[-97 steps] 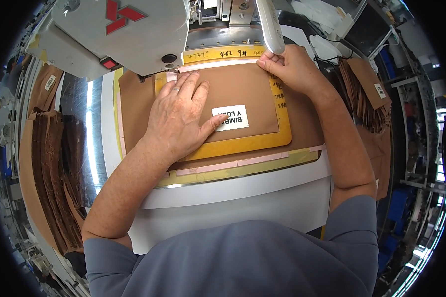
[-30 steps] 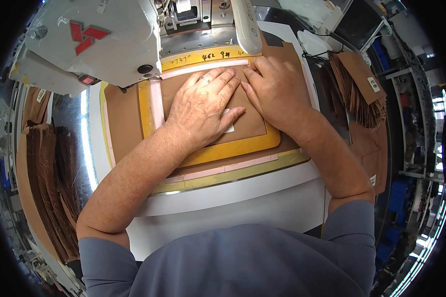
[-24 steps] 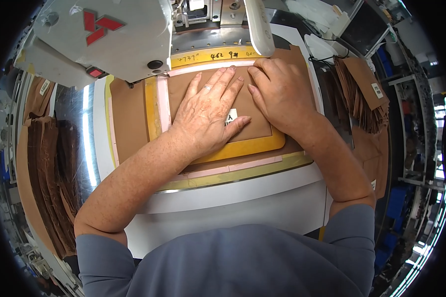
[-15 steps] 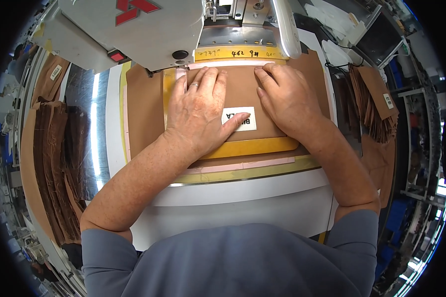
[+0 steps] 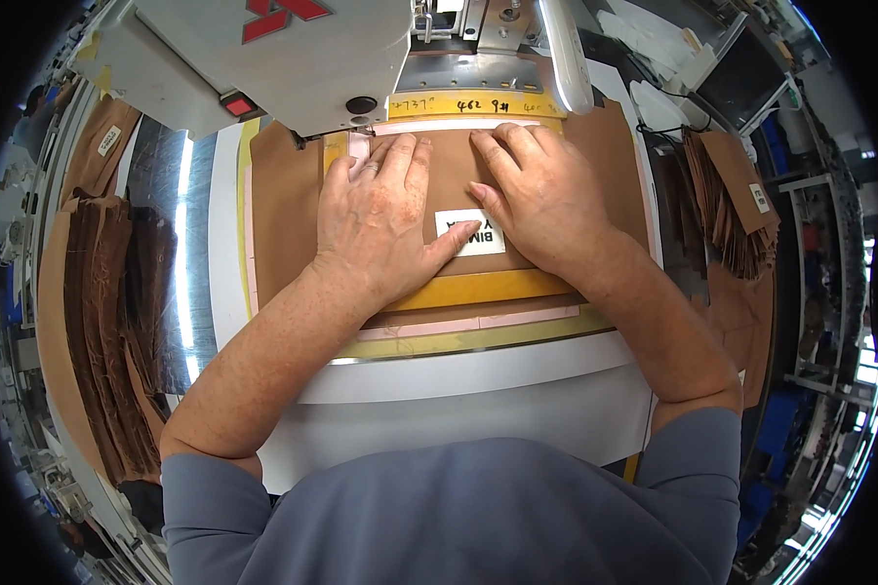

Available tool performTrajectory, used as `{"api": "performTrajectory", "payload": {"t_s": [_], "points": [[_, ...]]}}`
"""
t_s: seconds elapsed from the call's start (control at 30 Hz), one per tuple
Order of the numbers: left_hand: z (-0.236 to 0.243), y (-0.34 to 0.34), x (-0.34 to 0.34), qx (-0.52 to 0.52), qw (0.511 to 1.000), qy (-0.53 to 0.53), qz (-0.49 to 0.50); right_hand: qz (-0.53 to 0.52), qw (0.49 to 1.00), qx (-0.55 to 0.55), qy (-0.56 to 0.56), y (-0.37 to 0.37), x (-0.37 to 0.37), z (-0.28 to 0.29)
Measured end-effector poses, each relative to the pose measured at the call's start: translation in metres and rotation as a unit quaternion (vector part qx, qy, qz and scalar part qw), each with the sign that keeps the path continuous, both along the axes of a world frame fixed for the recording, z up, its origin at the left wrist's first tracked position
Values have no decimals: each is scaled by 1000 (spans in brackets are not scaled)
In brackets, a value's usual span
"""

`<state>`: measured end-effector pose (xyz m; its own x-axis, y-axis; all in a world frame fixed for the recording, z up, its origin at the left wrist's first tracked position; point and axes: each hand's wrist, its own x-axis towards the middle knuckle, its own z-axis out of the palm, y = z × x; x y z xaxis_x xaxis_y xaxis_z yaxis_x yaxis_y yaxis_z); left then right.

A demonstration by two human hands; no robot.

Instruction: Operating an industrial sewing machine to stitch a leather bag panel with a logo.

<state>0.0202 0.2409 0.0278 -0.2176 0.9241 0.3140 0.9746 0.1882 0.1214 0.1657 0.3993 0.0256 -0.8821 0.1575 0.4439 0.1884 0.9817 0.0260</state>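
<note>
A flat brown panel (image 5: 447, 180), leather or a leather-like sheet, lies within a yellow template frame (image 5: 488, 287) beneath the sewing machine head (image 5: 263, 68). My left hand (image 5: 373, 213) rests flat on the panel's left part, fingers stretched toward the machine, its thumb across a white label (image 5: 486, 246) with dark print. On the panel's right part lies my right hand (image 5: 548, 195), fingers bent a little and apart, thumb pointing toward the label. Neither hand grips anything. The panel's far edge lies by a white strip (image 5: 458, 125) along the frame; part of the left edge is under my fingers.
Stacked brown pieces (image 5: 102, 322) lie at the left beside a shiny metal surface (image 5: 187, 263). More brown pieces (image 5: 727, 210) hang or stand at the right, near a dark screen (image 5: 746, 73). A white sheet (image 5: 478, 414) covers the near edge.
My right hand has slid left over the panel, and its thumb now shows near the label. My left hand has shifted slightly left. Both remain on the panel.
</note>
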Motion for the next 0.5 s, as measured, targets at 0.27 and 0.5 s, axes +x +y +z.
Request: {"api": "performTrajectory", "payload": {"t_s": [0.27, 0.5], "points": [[-5, 13, 0, 6, 998, -47, -52, 7, 1000, -19, 3, -2, -8, -2], [-13, 10, -4, 38, 995, -38, -85, 16, 999, -24, 18, 0, -10, -3]]}}
